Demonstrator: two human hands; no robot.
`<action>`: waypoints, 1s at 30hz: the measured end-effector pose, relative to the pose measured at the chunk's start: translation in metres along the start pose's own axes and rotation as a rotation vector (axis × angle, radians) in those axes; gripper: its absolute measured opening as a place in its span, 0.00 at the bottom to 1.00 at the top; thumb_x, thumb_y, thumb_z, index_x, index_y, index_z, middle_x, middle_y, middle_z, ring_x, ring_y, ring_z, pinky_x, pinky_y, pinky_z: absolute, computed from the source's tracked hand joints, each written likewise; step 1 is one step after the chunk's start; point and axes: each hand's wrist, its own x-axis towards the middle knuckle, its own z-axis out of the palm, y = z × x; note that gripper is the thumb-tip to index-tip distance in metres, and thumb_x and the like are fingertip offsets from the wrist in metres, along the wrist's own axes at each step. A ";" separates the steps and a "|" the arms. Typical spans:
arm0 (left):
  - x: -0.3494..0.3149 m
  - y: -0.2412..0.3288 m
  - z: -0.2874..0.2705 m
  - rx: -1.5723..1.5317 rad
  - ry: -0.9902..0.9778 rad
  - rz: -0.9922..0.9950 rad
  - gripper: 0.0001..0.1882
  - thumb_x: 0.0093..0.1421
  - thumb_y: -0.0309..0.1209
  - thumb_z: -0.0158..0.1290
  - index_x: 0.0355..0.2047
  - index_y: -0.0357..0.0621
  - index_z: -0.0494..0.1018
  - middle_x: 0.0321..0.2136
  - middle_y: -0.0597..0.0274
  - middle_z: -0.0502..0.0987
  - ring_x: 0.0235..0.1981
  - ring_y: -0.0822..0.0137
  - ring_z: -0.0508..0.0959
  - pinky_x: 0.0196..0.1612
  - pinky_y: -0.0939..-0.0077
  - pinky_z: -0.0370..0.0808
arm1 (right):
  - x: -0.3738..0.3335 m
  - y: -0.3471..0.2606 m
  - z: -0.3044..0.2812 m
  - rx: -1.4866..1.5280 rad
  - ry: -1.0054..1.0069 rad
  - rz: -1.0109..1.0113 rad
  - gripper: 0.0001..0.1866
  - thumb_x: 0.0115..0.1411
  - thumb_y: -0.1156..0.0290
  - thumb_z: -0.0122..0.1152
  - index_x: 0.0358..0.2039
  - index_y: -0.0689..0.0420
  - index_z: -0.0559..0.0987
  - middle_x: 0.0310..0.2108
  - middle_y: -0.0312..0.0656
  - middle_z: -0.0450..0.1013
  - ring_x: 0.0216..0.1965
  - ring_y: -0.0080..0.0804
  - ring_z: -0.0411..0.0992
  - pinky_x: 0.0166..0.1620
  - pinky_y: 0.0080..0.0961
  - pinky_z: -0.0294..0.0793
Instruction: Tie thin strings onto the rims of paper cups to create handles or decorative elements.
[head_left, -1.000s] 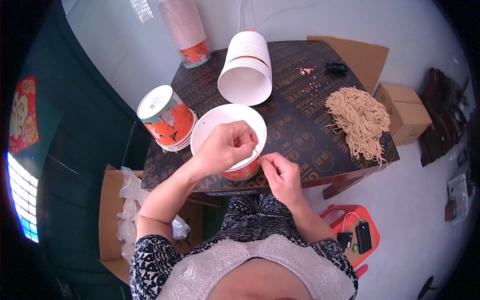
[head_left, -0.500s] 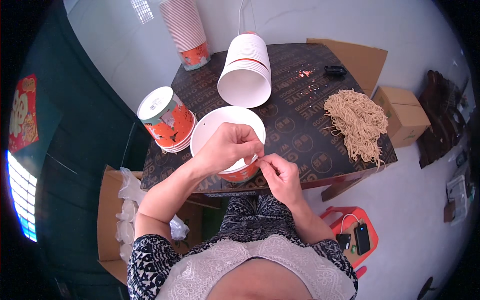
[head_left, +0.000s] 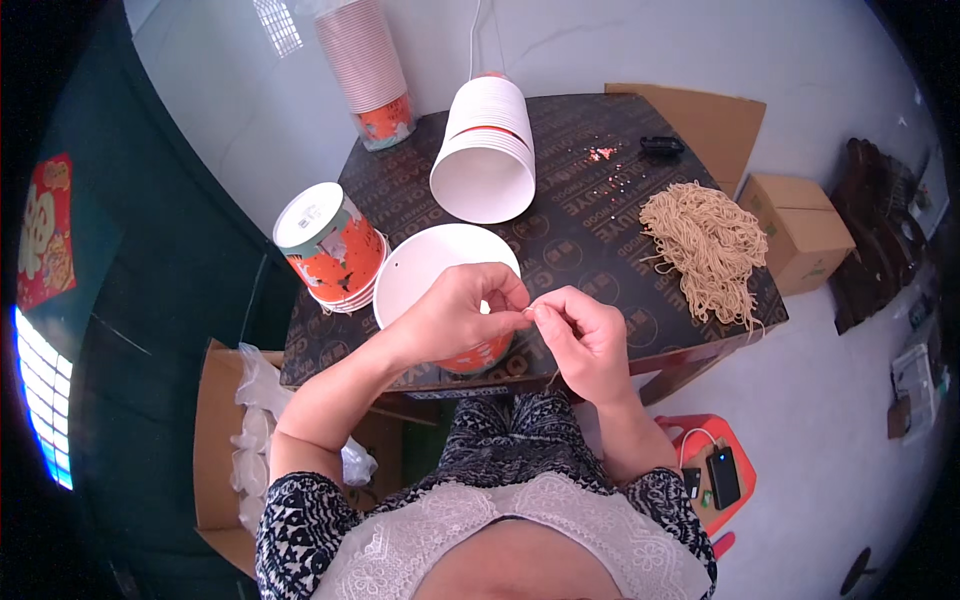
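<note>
A paper bucket (head_left: 425, 262), white inside and orange outside, stands upright at the table's near edge with a small hole near its rim. My left hand (head_left: 455, 318) reaches across its right side, thumb and fingers pinched together. Just beyond the rim, my right hand (head_left: 588, 345) meets it fingertip to fingertip, also pinched. A thin tan cord (head_left: 552, 380) hangs below the right hand, and a bit of it seems to run between both sets of fingertips. The fingers hide most of the cord and the near rim.
Upside-down orange buckets (head_left: 340, 245) stand at left. A nested stack of white buckets (head_left: 485, 150) lies farther back, near a tall wrapped stack (head_left: 365, 70). Tan cords (head_left: 705, 250) lie heaped at the right, with a black object (head_left: 661, 146) beyond. A red stool (head_left: 735, 440) stands below right.
Both hands have shifted slightly, the right one turning and moving right, away from the bucket's rim. A tail of cord now shows below it. The whole view has tilted a little.
</note>
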 end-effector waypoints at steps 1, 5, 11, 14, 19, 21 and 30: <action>-0.001 0.001 0.001 0.031 0.018 0.002 0.06 0.57 0.26 0.61 0.32 0.36 0.76 0.26 0.64 0.78 0.28 0.76 0.76 0.34 0.79 0.74 | 0.001 -0.001 0.001 -0.058 0.006 -0.047 0.06 0.64 0.76 0.56 0.31 0.63 0.78 0.19 0.25 0.64 0.22 0.08 0.56 0.24 0.12 0.53; -0.001 -0.002 0.003 0.117 0.090 0.040 0.06 0.57 0.26 0.60 0.31 0.36 0.75 0.25 0.62 0.78 0.27 0.74 0.75 0.32 0.77 0.74 | 0.000 0.002 -0.002 -0.146 0.016 -0.130 0.03 0.62 0.78 0.59 0.33 0.64 0.78 0.19 0.33 0.70 0.19 0.13 0.64 0.22 0.16 0.61; -0.002 -0.002 0.003 0.193 0.119 0.109 0.06 0.58 0.25 0.59 0.33 0.36 0.75 0.25 0.60 0.78 0.27 0.71 0.77 0.32 0.74 0.74 | -0.008 -0.003 -0.005 -0.056 0.001 -0.132 0.08 0.60 0.81 0.57 0.40 0.61 0.75 0.18 0.31 0.66 0.18 0.12 0.60 0.22 0.15 0.59; -0.001 0.003 0.001 0.194 0.071 0.051 0.03 0.60 0.22 0.56 0.33 0.37 0.74 0.28 0.63 0.77 0.31 0.76 0.74 0.37 0.78 0.73 | -0.010 0.004 -0.008 -0.027 -0.094 -0.199 0.08 0.55 0.84 0.57 0.37 0.62 0.75 0.26 0.32 0.66 0.20 0.11 0.56 0.24 0.13 0.55; -0.002 0.006 0.000 0.206 0.050 0.057 0.02 0.61 0.23 0.54 0.33 0.36 0.73 0.29 0.61 0.76 0.32 0.74 0.74 0.38 0.77 0.73 | -0.006 0.007 -0.009 -0.238 -0.174 -0.302 0.06 0.52 0.84 0.59 0.31 0.62 0.78 0.27 0.39 0.69 0.18 0.19 0.62 0.22 0.18 0.60; -0.002 0.007 -0.001 0.217 0.035 0.059 0.02 0.61 0.23 0.54 0.33 0.36 0.73 0.29 0.61 0.76 0.33 0.73 0.74 0.38 0.76 0.73 | -0.005 0.013 -0.004 -0.482 0.020 -0.290 0.06 0.53 0.81 0.61 0.32 0.59 0.78 0.27 0.42 0.70 0.23 0.35 0.74 0.26 0.28 0.71; 0.001 -0.005 -0.003 0.166 -0.063 0.202 0.04 0.63 0.24 0.52 0.36 0.36 0.71 0.29 0.55 0.76 0.32 0.63 0.76 0.39 0.70 0.74 | 0.000 0.022 0.002 -0.161 0.064 -0.206 0.13 0.58 0.87 0.55 0.44 0.66 0.75 0.39 0.40 0.71 0.30 0.17 0.69 0.29 0.13 0.67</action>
